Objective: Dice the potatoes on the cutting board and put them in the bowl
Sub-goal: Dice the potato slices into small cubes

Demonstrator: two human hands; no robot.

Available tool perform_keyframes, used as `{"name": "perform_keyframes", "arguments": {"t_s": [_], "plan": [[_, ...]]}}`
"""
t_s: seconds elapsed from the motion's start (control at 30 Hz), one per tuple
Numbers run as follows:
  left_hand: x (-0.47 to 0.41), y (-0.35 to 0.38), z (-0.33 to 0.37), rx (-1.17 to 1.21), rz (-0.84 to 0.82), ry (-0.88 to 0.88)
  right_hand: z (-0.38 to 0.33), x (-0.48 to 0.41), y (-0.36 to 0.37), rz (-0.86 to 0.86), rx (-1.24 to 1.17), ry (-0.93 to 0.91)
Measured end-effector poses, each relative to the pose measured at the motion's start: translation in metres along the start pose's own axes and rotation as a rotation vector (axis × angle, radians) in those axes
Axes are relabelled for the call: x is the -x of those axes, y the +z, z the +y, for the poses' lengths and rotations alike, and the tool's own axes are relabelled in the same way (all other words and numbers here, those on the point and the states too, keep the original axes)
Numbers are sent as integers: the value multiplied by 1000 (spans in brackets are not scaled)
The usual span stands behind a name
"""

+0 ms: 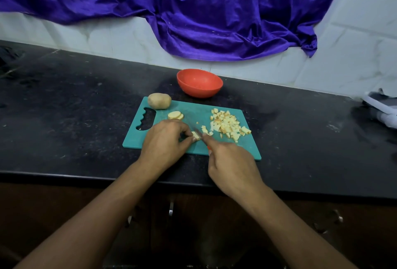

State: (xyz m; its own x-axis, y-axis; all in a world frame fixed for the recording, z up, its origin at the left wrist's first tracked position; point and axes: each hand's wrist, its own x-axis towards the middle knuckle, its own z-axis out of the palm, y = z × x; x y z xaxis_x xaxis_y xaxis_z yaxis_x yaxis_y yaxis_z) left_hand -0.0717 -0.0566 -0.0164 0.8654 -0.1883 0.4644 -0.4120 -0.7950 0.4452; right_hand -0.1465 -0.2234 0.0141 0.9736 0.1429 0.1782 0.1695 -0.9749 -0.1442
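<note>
A teal cutting board (189, 116) lies on the black counter. My left hand (165, 142) pinches a small potato piece (196, 135) on the board. My right hand (232, 165) grips a knife (198, 133) with an orange handle; its blade rests on that piece. To the right on the board is a heap of diced potato (227, 124). Potato slices (175, 115) lie just beyond my left hand. At the board's far left corner rests a whole potato (159, 101). A red bowl (199, 83) stands behind the board and looks empty.
The black counter (75, 118) runs left to right, with its front edge just below my wrists. A purple cloth (193, 11) hangs on the tiled wall behind. A white object (382, 107) lies at the far right. Cabinet handles (170, 208) show below the counter.
</note>
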Motion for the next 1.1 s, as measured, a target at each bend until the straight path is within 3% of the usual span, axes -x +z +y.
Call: {"name": "perform_keyframes", "arguments": {"t_s": [0.43, 0.57, 0.73, 1.1], "plan": [[-1, -2, 0, 21, -32, -5, 3, -2, 8, -32, 136, -72], [-1, -3, 3, 16, -40, -21, 19, -9, 12, 6, -188, 89], [-1, -5, 3, 30, -42, -45, 20, -9, 8, 7, -342, 117], [0, -2, -1, 47, -30, -23, -1, 0, 6, 17, 19, -2]]}}
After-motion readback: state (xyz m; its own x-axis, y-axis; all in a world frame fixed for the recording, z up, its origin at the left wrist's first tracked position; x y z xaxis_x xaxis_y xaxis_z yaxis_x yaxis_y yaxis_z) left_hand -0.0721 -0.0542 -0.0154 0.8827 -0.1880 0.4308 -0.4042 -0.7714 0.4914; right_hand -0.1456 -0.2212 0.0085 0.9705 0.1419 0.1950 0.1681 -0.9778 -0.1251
